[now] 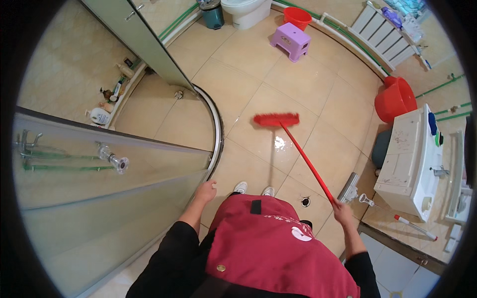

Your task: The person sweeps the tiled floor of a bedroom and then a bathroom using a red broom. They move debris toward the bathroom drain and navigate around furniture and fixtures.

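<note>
My right hand point(342, 213) grips the upper end of a red broom handle point(308, 162). The handle slants away to the broom head point(276, 119), whose red bristles are over the beige tile floor point(257, 156) ahead of my white shoes. My left hand point(206, 191) hangs beside the curved shower sill point(219, 145) with its fingers loosely bent. Nothing shows in it, though the inside of the palm is hidden.
A glass shower enclosure point(111, 201) stands on the left. Ahead are a purple stool point(291, 39), a red bucket point(297, 16) and a toilet point(248, 13). On the right, a larger red bucket point(397, 98), a washbasin cabinet point(400, 145) and a sponge mop point(349, 188) line the wall. A floor drain point(305, 202) lies near my feet.
</note>
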Action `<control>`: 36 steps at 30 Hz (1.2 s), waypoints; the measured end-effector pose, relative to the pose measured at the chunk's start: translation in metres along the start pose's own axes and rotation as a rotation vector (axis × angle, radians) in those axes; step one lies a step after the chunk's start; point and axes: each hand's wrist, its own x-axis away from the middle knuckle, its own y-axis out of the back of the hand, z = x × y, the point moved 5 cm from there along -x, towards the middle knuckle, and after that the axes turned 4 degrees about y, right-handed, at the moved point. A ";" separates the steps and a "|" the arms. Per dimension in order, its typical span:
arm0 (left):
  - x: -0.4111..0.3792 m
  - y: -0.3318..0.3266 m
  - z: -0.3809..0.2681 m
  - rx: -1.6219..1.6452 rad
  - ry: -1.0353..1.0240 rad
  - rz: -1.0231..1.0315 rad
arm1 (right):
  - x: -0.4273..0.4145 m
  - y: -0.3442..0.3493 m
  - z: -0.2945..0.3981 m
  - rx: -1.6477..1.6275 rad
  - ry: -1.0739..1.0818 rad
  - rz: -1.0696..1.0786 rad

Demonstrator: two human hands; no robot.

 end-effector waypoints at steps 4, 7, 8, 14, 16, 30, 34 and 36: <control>0.010 0.024 0.012 0.023 0.002 0.005 | -0.097 -0.040 0.120 0.025 0.124 -0.012; 0.004 0.024 0.052 -0.032 -0.002 0.011 | -0.115 -0.049 0.203 0.141 0.164 0.047; 0.005 0.025 0.064 -0.061 -0.002 0.014 | -0.111 -0.055 0.212 0.177 0.194 0.074; 0.009 0.015 0.093 -0.014 0.070 0.081 | -0.041 -0.072 0.165 0.293 0.316 0.121; -0.002 0.022 0.095 -0.082 -0.049 0.077 | 0.002 -0.064 0.141 0.343 0.282 0.129; -0.021 0.030 0.060 -0.010 -0.194 0.137 | 0.190 0.028 -0.007 0.387 -0.120 0.029; -0.017 0.021 0.066 -0.108 -0.229 0.129 | 0.181 0.011 0.000 0.299 -0.036 -0.009; -0.010 0.018 0.057 -0.162 -0.254 0.123 | 0.157 -0.018 0.019 0.264 -0.070 0.070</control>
